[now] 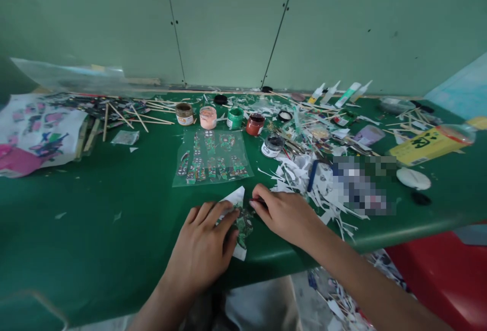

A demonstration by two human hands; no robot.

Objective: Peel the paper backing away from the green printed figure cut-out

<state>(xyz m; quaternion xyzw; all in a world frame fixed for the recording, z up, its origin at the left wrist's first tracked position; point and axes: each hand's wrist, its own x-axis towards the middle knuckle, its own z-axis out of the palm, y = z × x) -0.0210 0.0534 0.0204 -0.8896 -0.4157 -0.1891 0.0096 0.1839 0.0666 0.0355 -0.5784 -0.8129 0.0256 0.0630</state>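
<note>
My left hand (203,250) lies flat with fingers stretched out, pressing down a small printed paper piece (242,219) with a white border at the near edge of the green table (95,209). My right hand (283,214) is closed in a pinch on a thin dark tool (257,202) whose tip touches the paper. What the tool is I cannot make out. A clear plastic sheet of printed stickers (211,158) lies just beyond the hands.
Small paint jars (207,117) stand in a row behind the sticker sheet. White paper scraps (304,174) pile up to the right, with tubes (346,94) and a yellow box (426,146) farther right. Wooden sticks (133,115) and a printed sheet (34,133) lie left.
</note>
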